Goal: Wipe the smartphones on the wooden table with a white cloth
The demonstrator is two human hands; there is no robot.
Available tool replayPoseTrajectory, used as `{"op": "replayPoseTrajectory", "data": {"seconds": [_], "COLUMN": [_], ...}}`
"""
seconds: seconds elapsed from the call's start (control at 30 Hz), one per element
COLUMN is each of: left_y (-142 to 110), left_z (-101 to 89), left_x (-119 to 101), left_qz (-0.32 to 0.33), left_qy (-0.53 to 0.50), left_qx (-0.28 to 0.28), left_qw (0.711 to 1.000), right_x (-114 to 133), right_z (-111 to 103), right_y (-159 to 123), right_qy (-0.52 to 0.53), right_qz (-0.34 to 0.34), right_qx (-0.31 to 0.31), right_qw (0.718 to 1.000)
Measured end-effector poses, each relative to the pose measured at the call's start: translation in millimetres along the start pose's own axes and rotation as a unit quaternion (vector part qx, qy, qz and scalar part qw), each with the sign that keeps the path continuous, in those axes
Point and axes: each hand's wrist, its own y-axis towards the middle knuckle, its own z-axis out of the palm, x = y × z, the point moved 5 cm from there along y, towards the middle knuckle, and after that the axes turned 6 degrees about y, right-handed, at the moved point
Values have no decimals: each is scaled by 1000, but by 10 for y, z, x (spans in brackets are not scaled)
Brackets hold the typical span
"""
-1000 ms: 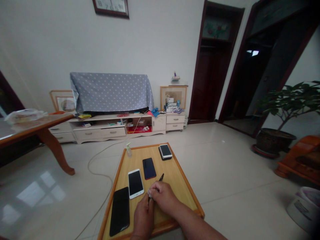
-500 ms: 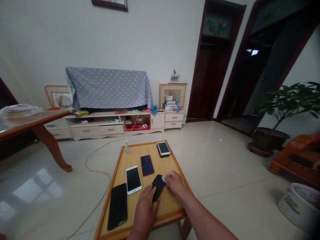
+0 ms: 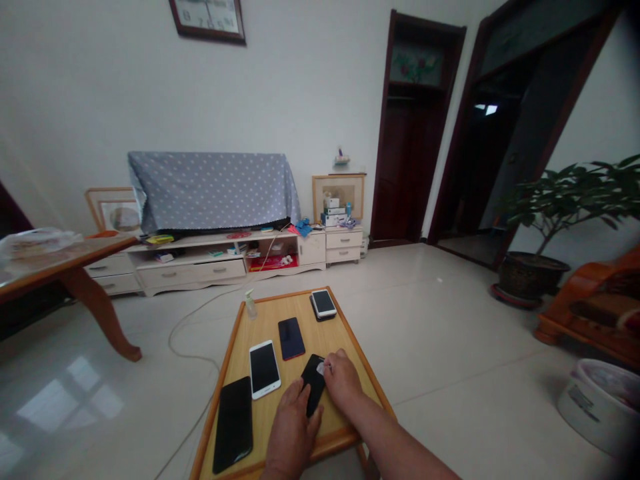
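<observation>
You're at a low wooden board (image 3: 280,298) with an orange rim, on a tiled floor, facing a cream TV cabinet (image 3: 190,270). From the left lie a large black phone (image 3: 233,425), a white phone (image 3: 265,369) and a dark blue phone (image 3: 291,338). Between your hands, a slim black phone (image 3: 313,381) lies aslant on the board. A hard or sideways rub could skid it into the white phone or toward the right rim. Your left hand (image 3: 291,437) lies with its fingers over the phone's lower end; you can't tell how firmly they clamp. Your right hand (image 3: 343,381), reaching in from the lower right, has its fingers together, pressing a small white wipe (image 3: 321,368) against the phone's upper part.
</observation>
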Motion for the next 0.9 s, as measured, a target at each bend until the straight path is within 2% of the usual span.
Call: {"op": "replayPoseTrajectory", "data": {"seconds": [0.17,0.37,0.5,0.6,0.77,0.9], "left_y": [-15,-5,7,-38,-164,-206], "left_z": [11,-56,-216,-317,-396,-418], "left_x": [29,4,-85,-71,-41,-31], "left_qz": [-11,-6,2,-45,-86,-88], "left_qy": [-1,-2,11,43,84,81], "left_qx": [7,-21,-45,-52,-45,-34], "left_qw": [1000,1000,999,997,992,992], "right_x": [126,216,252,224,152,229], "right_z": [58,39,-32,-66,-91,-87], "right_y": [-65,-194,-273,-294,-320,-432], "right_qy": [-74,-86,-69,-45,-56,-94], "right_qz": [-74,-111,-124,-127,-118,-127], "right_qx": [10,59,83,83,98,142], "right_qw": [994,988,986,987,987,977]}}
